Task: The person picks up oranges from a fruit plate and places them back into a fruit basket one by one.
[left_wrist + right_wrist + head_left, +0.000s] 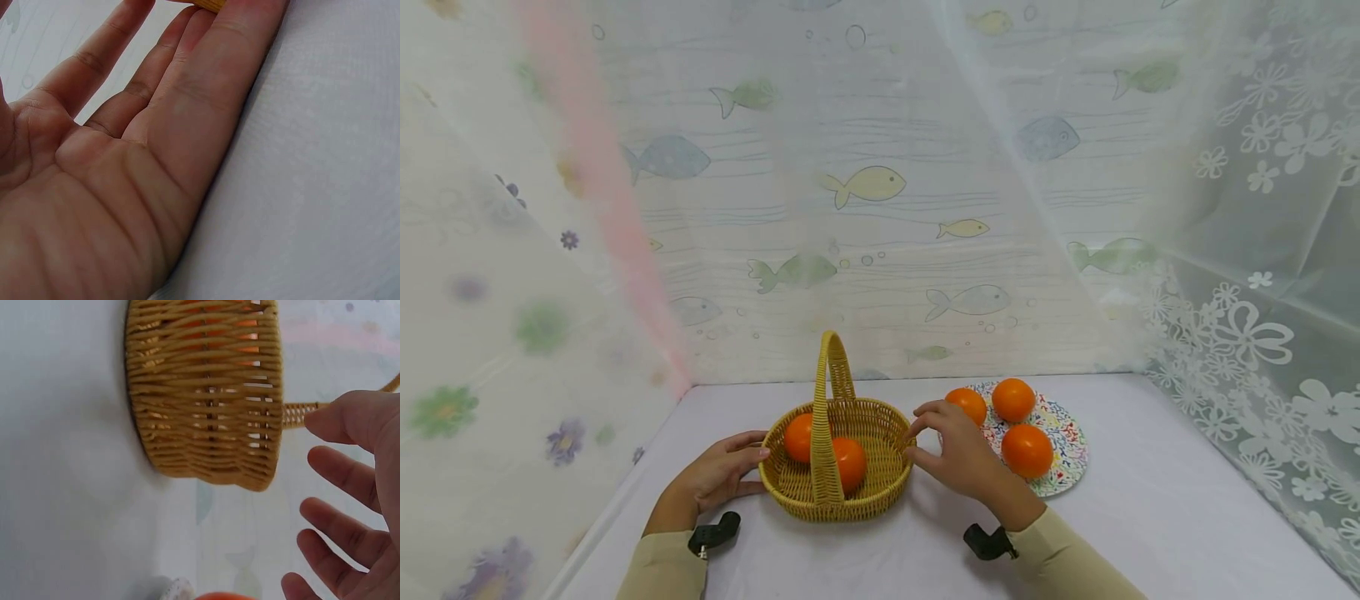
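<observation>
A yellow woven basket (874, 506) with a tall arched handle stands upright on the white table. Two oranges (849, 464) lie inside it, partly behind the handle. At the basket's left side is my left hand (722, 471), its fingertips and thumb against the wall and its fingers only slightly bent. My right hand (951, 446) hovers by the right rim, fingers loosely spread. In the right wrist view its thumb and fingers (340, 531) stand apart beside the basket's upper edge, with nothing between them.
A round plate (1071, 446) with a colourful speckled pattern sits to the right, bearing three oranges (1027, 451). My right hand overlaps its left edge in the head view. Behind the table hangs a fish-print curtain (865, 250); sheer flowered curtains flank both sides.
</observation>
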The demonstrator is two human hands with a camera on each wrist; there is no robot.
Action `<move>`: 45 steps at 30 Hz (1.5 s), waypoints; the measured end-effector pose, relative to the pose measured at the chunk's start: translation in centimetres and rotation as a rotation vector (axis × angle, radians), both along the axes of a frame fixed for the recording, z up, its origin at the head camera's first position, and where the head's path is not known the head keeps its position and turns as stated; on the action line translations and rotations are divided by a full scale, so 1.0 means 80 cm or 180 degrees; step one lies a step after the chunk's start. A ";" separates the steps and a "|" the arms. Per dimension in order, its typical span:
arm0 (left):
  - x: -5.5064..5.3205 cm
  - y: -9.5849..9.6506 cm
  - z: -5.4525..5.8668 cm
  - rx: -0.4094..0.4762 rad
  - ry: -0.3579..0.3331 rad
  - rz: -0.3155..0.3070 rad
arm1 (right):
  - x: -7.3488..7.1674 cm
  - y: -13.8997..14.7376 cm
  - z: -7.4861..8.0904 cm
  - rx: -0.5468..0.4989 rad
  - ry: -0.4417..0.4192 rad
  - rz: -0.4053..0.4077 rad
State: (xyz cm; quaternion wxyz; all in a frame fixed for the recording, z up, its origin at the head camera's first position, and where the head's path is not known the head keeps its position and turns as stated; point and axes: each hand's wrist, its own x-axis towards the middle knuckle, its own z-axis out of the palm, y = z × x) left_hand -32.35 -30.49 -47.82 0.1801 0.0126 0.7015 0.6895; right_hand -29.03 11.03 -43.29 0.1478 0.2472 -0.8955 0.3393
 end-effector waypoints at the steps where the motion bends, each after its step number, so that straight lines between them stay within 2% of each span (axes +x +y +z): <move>1: 0.000 0.000 0.000 0.0003 0.0005 -0.0004 | -0.002 0.002 0.000 0.0009 -0.0008 -0.0076; 7: 0.000 0.000 0.001 -0.0021 0.0026 -0.0045 | -0.016 0.016 -0.006 -0.0053 -0.0077 -0.0444; 11: 0.002 -0.001 0.001 -0.0031 0.0025 -0.0057 | -0.023 0.024 -0.012 -0.0056 -0.0003 -0.0611; 16: 0.002 -0.002 0.001 -0.0022 0.0011 -0.0069 | -0.026 0.030 -0.015 -0.0129 -0.0105 -0.0761; 25: -0.003 -0.003 -0.001 -0.0003 0.0093 -0.0103 | -0.036 0.036 -0.024 -0.0148 -0.0036 -0.0859; 40: 0.000 -0.002 -0.001 -0.0011 -0.0005 -0.0061 | -0.036 0.036 -0.030 -0.0092 -0.0528 -0.1002; 45: -0.001 -0.002 -0.002 0.0017 0.0001 -0.0072 | -0.036 0.036 -0.031 -0.0104 -0.0549 -0.0994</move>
